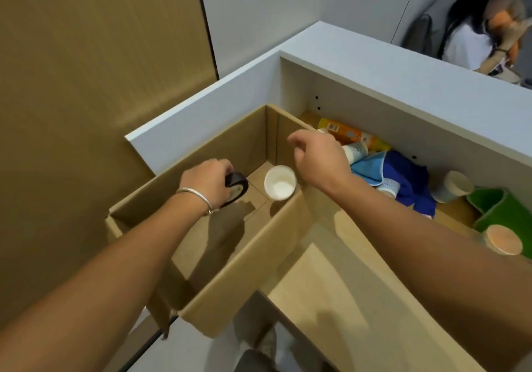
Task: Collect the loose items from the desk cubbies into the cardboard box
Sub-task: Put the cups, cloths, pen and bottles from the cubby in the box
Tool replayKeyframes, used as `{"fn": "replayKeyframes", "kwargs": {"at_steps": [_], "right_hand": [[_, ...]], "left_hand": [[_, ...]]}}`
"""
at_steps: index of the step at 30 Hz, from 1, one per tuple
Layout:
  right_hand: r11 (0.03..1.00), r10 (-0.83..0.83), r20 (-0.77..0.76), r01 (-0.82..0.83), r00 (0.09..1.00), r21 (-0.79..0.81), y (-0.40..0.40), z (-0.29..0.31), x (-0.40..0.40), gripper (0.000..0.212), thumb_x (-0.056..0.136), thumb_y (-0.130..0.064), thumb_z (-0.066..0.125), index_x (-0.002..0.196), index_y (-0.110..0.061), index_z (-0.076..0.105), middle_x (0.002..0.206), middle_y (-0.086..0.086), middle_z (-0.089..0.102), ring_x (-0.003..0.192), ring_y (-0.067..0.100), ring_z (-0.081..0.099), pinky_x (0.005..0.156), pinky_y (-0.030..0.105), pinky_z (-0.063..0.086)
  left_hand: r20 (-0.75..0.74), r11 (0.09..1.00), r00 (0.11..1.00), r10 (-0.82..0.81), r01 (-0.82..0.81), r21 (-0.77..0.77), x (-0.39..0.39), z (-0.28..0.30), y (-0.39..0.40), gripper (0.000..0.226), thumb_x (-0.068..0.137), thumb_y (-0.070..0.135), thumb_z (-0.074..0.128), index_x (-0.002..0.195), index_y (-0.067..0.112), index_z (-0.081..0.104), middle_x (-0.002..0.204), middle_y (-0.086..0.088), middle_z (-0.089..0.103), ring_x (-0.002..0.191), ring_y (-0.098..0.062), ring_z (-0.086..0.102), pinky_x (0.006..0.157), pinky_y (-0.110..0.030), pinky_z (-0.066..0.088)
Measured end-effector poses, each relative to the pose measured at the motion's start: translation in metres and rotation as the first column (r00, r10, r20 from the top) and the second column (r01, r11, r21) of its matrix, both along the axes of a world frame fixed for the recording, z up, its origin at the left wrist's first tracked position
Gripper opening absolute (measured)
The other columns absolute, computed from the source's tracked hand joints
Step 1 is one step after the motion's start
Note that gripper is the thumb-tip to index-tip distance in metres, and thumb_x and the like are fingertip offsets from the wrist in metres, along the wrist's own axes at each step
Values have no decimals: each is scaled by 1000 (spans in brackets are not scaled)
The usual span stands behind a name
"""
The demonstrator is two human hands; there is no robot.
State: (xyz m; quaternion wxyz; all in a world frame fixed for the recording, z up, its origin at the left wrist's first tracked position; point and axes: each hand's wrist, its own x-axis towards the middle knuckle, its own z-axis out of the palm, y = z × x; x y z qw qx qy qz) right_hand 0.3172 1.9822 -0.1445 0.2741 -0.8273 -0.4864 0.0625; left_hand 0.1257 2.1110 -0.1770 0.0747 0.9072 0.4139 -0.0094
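An open cardboard box [244,271] stands at the desk's left end. Inside it, a white paper cup [279,183] sits against the right wall, mouth up. My left hand [208,180] is over the box and grips a black tape roll [237,188]. My right hand [316,158] hovers above the box's right wall with fingers loosely curled and nothing in it. In the cubby to the right lie an orange bottle [349,134], a white tube [357,151], a blue cloth [403,178], a grey cup [453,186], a green holder [501,207] and an orange-lidded cup [503,240].
The white cubby top [417,83] overhangs the items. A wooden desk surface [359,299] runs in front. A brown wall panel [86,83] stands left of the box. A person [483,34] sits beyond the partition at the top right.
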Motion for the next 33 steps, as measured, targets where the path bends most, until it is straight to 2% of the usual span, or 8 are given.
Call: {"fn": "replayKeyframes", "kwargs": {"at_steps": [5,9,11,16,20,23,29,33], "right_hand": [[991,74,124,-59,989,-123,6,-24,-2,34,91,-26,54,125,-29,60,121,-4,65,108,20,59,90,39,48],[984,122,169,-96,978,-153,0,-29,1,41,90,-35,57,131,-30,55,130,-6,58,124,16,47,110,46,33],[986,113,168,-90,979,-140,-7,-29,5,44,90,-37,57,133,-30,54,132,-6,56,128,15,44,112,49,29],[997,72,210,-65,975,-38,-41,-27,17,44,91,-37,56,133,-27,54,134,-5,53,129,14,40,112,49,29],[998,-51,195,43,980,44,-94,-33,44,43,90,-33,60,131,-24,56,136,-1,52,130,18,43,113,53,27],[984,-176,197,180,964,1,-146,-43,77,46,89,-34,62,133,-23,54,138,1,52,130,19,42,113,51,26],[904,-325,208,368,922,-216,-246,-79,147,67,85,-39,65,145,-23,39,148,5,42,134,25,38,109,46,33],[813,-449,189,488,873,-318,-291,-106,182,75,83,-42,68,147,-29,32,153,4,35,138,26,33,111,46,31]], "left_hand": [[-129,997,989,-69,64,-44,16,-27,14,27,78,45,62,99,30,54,90,6,60,78,-17,58,60,-29,46],[-170,989,979,-110,90,-116,21,-43,17,36,83,42,59,115,29,52,108,3,60,92,-20,59,65,-31,46],[-179,990,979,-94,73,-124,23,-46,15,44,85,37,59,126,28,47,116,2,57,96,-22,59,69,-33,48],[35,989,989,-144,145,-38,48,-27,-2,57,88,34,57,140,26,35,134,-4,48,112,-26,54,80,-39,49],[307,964,918,-251,208,165,87,7,-34,55,91,26,52,143,19,35,142,-8,43,125,-28,45,99,-43,42],[399,933,849,-346,266,243,125,28,-70,58,91,30,51,145,20,33,148,-9,37,137,-26,32,112,-47,26],[341,825,751,-565,517,230,210,22,-153,66,89,42,53,147,20,30,151,-10,33,141,-27,26,114,-45,21],[228,807,777,-587,585,81,249,-26,-193,71,90,44,52,150,20,23,153,-11,28,141,-27,24,113,-42,22]]}}
